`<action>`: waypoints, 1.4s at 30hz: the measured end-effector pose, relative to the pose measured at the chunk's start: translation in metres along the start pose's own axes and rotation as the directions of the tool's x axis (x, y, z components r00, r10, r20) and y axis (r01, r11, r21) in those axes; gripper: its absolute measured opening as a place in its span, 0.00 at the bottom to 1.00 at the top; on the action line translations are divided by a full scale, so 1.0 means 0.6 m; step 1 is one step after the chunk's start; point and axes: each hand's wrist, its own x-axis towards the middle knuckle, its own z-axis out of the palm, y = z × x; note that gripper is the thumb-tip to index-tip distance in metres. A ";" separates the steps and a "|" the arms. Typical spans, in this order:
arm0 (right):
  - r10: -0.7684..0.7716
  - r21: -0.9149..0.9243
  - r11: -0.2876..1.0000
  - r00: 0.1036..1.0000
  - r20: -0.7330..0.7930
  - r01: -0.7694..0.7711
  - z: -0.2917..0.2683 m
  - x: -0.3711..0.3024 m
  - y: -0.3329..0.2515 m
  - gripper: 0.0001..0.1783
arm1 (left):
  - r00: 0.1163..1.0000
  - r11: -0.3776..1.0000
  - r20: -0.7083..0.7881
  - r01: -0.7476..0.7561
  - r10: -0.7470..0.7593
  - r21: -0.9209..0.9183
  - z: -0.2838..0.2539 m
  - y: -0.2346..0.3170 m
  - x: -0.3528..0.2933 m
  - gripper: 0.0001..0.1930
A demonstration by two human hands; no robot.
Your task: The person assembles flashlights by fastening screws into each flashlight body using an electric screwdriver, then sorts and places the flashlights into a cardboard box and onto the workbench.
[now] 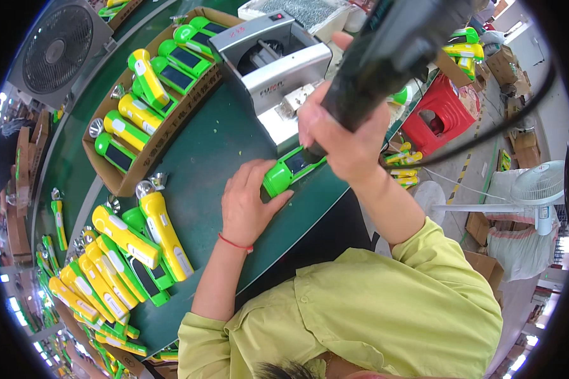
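Note:
My left hand [244, 201] is closed round one end of a green flashlight [277, 179] with a dark solar panel, lying on the green bench [199, 151]. My right hand [354, 140] grips a black electric screwdriver [385, 63], slanting down toward the flashlight. Its lower end meets the flashlight near the panel; the bit and the exact contact point are hidden. Just beyond the flashlight stands a silver screw feeder [269, 60].
A cardboard box [164, 136] of yellow and green flashlights stands at the left. More flashlights [114, 271] are heaped nearer me, with loose reflectors. A black cable [487, 136] trails right. Beyond the bench are a red stool [439, 114] and white fan [537, 186].

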 end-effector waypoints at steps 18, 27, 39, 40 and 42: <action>-0.104 -0.227 0.963 0.977 0.188 0.147 0.017 -0.081 0.020 0.39 | 0.999 0.997 0.051 0.000 -0.003 0.076 -0.007 0.001 -0.004 0.26; 0.028 -0.121 0.992 0.994 0.105 -0.015 0.012 -0.114 0.034 0.29 | 0.999 0.997 0.046 -0.011 0.007 0.076 -0.010 0.002 -0.006 0.27; -0.232 -0.024 0.972 0.954 -0.188 0.232 -0.040 0.042 -0.029 0.20 | 0.992 0.944 0.119 0.008 -0.050 0.330 -0.114 -0.010 -0.012 0.28; -0.259 -0.017 0.966 0.955 -0.142 0.259 -0.044 0.054 -0.026 0.23 | 0.991 0.946 0.125 -0.001 -0.042 0.324 -0.108 -0.009 -0.007 0.28; -0.265 -0.039 0.964 0.959 -0.099 0.262 -0.031 0.065 -0.014 0.23 | 0.995 0.960 0.090 -0.054 0.030 0.273 -0.097 0.001 -0.005 0.29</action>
